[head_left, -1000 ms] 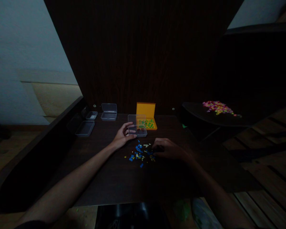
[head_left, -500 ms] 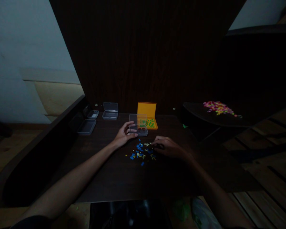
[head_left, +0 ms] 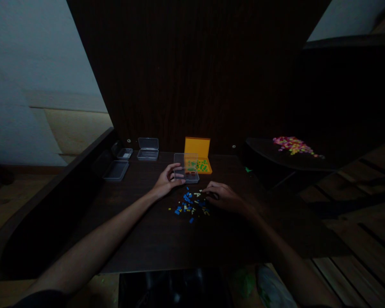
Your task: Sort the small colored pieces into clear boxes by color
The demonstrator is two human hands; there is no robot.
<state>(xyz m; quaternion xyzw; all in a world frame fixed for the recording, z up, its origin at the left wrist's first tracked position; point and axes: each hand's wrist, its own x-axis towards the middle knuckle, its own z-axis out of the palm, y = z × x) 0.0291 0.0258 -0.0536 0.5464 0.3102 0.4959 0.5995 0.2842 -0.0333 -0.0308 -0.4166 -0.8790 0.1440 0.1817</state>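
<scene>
The whole view is dim, with a cool bluish cast on the wall [head_left: 35, 64], its brightest broad area. The tall board [head_left: 195, 68] sinks almost to black, its grain faint, and the desk [head_left: 160, 235] is nearly as dark. The left hand [head_left: 166, 182] catches more light than the right hand [head_left: 223, 195], shaded underneath. Faint glints edge the clear box [head_left: 192, 176]. Small bricks [head_left: 188, 196] look soft; wide-angle stretching pulls the forearms long towards the lower corners.
</scene>
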